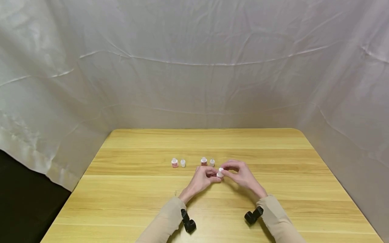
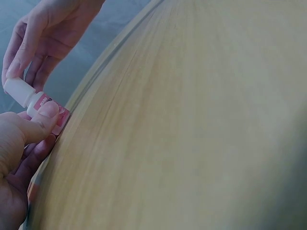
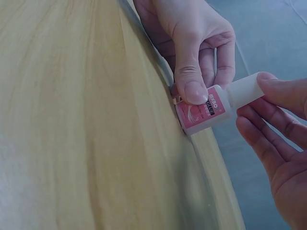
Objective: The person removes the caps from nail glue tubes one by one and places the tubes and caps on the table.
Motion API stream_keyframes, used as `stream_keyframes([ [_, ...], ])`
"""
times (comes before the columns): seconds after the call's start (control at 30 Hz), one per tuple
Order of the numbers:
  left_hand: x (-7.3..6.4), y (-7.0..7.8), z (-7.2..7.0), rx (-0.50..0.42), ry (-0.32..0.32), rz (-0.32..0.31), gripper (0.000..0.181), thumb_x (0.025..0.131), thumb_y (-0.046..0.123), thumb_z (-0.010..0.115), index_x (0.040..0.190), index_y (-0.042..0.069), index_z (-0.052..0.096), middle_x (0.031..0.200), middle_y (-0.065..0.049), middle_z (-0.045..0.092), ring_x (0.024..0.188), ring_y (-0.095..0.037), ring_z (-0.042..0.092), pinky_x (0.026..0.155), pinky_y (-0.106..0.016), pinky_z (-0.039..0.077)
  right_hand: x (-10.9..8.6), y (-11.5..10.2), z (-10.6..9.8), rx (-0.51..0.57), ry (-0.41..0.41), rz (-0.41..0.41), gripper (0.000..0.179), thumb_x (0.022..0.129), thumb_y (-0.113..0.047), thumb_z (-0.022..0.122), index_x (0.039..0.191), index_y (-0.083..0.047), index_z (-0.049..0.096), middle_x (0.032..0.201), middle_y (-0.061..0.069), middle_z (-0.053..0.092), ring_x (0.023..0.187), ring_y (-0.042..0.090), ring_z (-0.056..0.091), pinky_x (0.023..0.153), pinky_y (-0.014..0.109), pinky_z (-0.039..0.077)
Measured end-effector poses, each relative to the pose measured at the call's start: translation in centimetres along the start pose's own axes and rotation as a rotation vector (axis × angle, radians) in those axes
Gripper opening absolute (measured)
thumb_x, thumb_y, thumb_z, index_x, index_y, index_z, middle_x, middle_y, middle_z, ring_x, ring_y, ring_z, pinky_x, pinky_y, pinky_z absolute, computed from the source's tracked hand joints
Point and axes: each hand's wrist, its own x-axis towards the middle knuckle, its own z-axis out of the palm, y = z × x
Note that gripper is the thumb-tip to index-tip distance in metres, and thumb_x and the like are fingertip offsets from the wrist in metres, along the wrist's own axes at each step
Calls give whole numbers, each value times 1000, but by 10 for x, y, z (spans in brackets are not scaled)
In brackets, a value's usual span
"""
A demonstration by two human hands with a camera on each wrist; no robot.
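Note:
My left hand [image 1: 202, 179] grips a small glue bottle [image 3: 204, 110] by its body, thumb over the pink label. The bottle's base is right at the wooden table in the right wrist view. With thumb and fingers my right hand [image 1: 241, 173] pinches the white cap [image 3: 245, 90] at the bottle's top. In the left wrist view the white cap [image 2: 20, 91] sits on the neck, in line with the bottle. Just beyond my left hand stands another glue bottle [image 1: 204, 162], a small white cap [image 1: 212, 163] beside it.
Farther left on the wooden table [image 1: 136, 189] stand a third pink-labelled bottle [image 1: 174, 163] and a white cap [image 1: 183, 163] close to its right. Pale fabric [image 1: 200, 84] hangs behind the table and along both sides.

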Motion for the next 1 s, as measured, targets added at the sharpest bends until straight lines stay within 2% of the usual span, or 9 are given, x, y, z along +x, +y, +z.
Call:
stream_keyframes([
  [0.2,0,1,-1,13,-9,4,22,83,10,81,104,6,77,97,-9,80,87,-13,77,81,-18,59,0,-1,0,8,-20,0,21,91,-8,73,107,4,72,104,13,74,95,15,68,96,34,58],
  [0.37,-1,0,-1,6,-13,-1,21,83,10,81,104,6,77,97,-9,80,86,-9,76,81,-18,59,0,-2,2,7,10,54,22,85,-13,80,103,-1,74,100,9,74,90,8,67,95,27,56],
  [0.5,-1,0,-1,7,-12,-8,21,83,10,81,104,6,77,97,-9,80,85,-8,76,81,-17,58,0,-1,4,-14,46,65,17,84,-14,81,99,-7,75,96,8,74,87,5,66,93,26,56],
  [0.73,0,0,-1,24,-8,-3,22,83,10,81,104,6,76,97,-9,80,85,-8,75,80,-17,58,1,-1,5,-38,58,11,14,87,-11,79,99,-5,75,96,9,74,88,7,66,92,30,59],
  [1.0,-1,1,-1,20,-14,-17,22,83,10,81,105,6,76,98,-9,79,86,-9,75,81,-17,58,1,-3,2,-13,1,-26,16,91,-4,72,104,5,72,100,13,73,93,12,67,95,33,58],
])
